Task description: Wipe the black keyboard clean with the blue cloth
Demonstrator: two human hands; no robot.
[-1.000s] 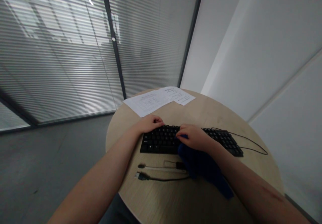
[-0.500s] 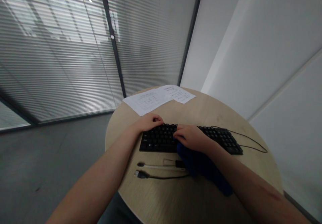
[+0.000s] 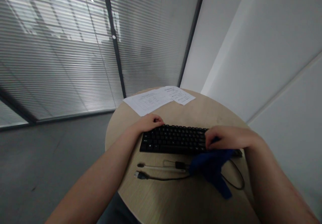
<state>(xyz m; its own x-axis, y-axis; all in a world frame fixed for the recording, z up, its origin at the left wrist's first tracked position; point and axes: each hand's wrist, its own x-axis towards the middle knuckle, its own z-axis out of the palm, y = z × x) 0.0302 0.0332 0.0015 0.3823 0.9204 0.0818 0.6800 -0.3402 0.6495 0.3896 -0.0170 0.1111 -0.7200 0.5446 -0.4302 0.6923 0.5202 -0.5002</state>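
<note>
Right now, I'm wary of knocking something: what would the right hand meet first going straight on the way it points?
Likely the computer keyboard keys, ahead of the right hand; depth is unclear, so it might skim above.

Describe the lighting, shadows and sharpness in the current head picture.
Head view: dim overall, brightest toward the upper left, at the blinds; head view: shadow darkens the near part of the table, and the blue cloth looks dark with little fold detail; head view: print on the papers and most keyboard legends are too small or soft to read.
</note>
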